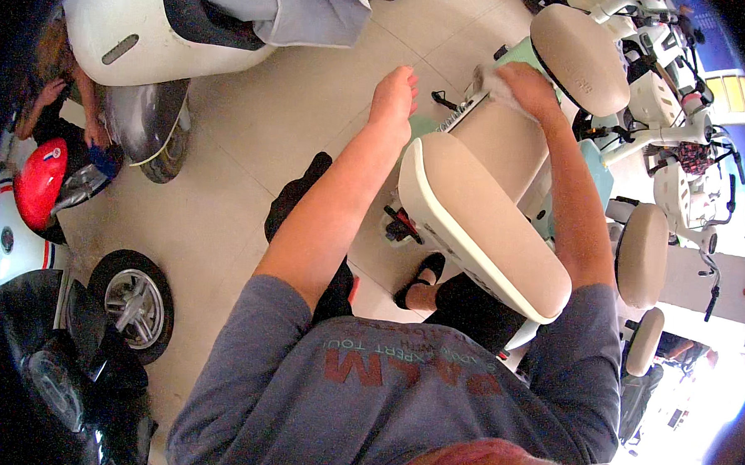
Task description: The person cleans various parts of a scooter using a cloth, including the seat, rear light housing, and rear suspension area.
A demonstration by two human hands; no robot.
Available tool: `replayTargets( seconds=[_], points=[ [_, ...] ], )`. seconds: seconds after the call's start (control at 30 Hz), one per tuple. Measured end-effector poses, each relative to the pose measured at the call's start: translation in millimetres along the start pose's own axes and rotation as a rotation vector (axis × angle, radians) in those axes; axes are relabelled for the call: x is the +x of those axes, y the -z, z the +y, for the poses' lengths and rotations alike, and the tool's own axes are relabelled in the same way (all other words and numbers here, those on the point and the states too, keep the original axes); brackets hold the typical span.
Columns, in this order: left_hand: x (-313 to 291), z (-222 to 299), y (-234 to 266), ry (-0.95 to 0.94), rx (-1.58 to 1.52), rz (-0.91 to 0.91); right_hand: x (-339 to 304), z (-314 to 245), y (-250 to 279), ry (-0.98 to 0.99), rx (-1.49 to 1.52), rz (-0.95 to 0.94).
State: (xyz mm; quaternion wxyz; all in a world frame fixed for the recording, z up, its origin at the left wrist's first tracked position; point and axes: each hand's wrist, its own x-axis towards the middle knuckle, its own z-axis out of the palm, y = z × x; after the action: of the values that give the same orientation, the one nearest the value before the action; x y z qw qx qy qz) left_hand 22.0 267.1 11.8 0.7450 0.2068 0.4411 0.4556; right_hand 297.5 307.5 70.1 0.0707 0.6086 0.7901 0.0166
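Note:
Out over the floor, my left hand (393,96) hangs in the air with its fingers curled in, apart from any scooter. My right hand (528,88) presses a white cloth (497,90) onto the electric scooter (505,138) in front of me, near its far seat. This scooter has a long beige seat (490,213) with a cream edge close to my body. A second, rounded beige seat (580,59) lies just beyond my right hand. A coiled spring (455,117) shows beside the cloth. My fingertips on the cloth are partly hidden.
At the left, a person's hand (98,133) holds a blue cloth (106,161) by a red fender (40,183). A white scooter body (123,35) with grey fabric (307,9) stands far left, a black wheel (132,305) nearer. Several parked scooters (668,121) line the right.

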Motion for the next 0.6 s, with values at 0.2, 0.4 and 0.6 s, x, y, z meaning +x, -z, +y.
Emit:
replayTargets(
  seconds=[0.2,0.4,0.6],
  points=[
    [-4.1,3.5,5.3,-0.045,0.056,-0.087,22.6,16.7,-16.3,-0.403,0.4,0.003],
    [-17.1,-6.7,-17.3,-0.106,0.448,-0.464,-3.9,91.1,-43.2,-0.351,0.504,0.064],
    [-5.7,-28.6,-14.1,-0.106,0.563,-0.583,-1.0,53.5,-33.8,-0.386,0.27,0.051]
  ],
)
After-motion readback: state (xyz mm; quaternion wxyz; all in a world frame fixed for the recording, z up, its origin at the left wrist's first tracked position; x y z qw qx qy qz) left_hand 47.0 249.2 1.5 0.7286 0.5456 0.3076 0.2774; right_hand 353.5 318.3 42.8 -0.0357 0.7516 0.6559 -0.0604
